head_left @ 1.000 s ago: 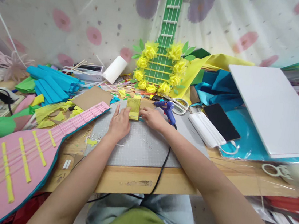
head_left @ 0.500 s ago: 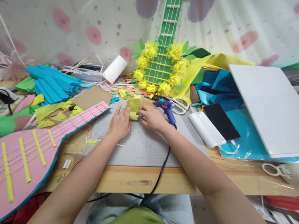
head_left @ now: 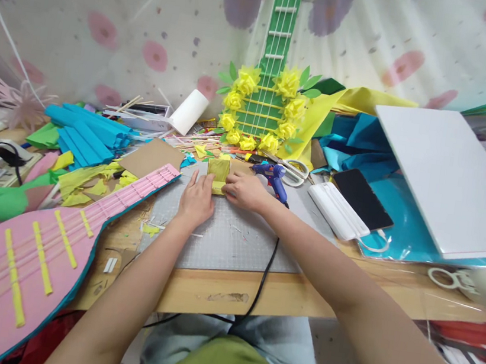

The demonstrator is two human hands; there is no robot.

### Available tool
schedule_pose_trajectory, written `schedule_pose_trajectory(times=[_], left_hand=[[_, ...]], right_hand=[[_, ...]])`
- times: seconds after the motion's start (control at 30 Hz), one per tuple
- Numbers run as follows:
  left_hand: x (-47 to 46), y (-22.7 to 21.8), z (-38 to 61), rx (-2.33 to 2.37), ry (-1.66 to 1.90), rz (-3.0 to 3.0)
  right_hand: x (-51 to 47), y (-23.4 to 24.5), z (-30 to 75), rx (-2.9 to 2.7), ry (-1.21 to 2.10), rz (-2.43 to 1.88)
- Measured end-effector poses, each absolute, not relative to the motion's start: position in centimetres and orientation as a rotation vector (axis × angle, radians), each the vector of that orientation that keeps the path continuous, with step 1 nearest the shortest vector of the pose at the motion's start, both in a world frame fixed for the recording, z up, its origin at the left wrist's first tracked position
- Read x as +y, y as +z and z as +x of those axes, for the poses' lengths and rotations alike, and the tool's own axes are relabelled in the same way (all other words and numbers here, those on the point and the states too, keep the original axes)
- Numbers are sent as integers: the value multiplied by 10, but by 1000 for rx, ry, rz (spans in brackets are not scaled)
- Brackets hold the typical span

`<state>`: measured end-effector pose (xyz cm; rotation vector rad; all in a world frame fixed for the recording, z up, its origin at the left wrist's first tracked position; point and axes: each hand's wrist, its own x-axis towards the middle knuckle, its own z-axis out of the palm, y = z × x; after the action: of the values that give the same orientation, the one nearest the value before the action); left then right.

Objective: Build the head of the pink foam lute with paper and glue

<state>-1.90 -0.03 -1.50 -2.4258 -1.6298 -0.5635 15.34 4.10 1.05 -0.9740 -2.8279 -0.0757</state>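
A folded strip of yellow paper (head_left: 218, 170) lies on the grey cutting mat (head_left: 226, 239) at the far middle of the desk. My left hand (head_left: 196, 200) rests on the mat beside the paper's left edge, fingers together and pressing its near end. From the right, my right hand (head_left: 246, 191) pinches the same near end with curled fingers. A blue glue gun (head_left: 274, 177) lies just beyond my right hand, its black cord running down over the desk edge.
A pink paper guitar (head_left: 32, 250) lies at the left, a green one with yellow flowers (head_left: 262, 107) leans at the back. Scissors (head_left: 291, 170), a white case (head_left: 337, 212), a black phone (head_left: 361, 200) and a white board (head_left: 445, 173) sit right. Blue paper rolls (head_left: 88, 135) and scraps crowd the left.
My right hand has crept left onto the near end of the yellow paper. The left hand has hardly moved. The view has shifted slightly.
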Motion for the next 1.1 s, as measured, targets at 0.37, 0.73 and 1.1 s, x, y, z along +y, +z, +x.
schedule_pose_trajectory(times=[0.37,0.73,1.1], left_hand=[[-1,-14,-17,-1645,-543,-2420],[-2,-14,-17,-1645,-579,-2434],[-2,-15,-17,-1648,-602,-2420]], right_hand=[[47,13,151,-2968,-115,-855],[47,18,148,-2991,-136,-840],[48,19,147,-3029,-164,-805]])
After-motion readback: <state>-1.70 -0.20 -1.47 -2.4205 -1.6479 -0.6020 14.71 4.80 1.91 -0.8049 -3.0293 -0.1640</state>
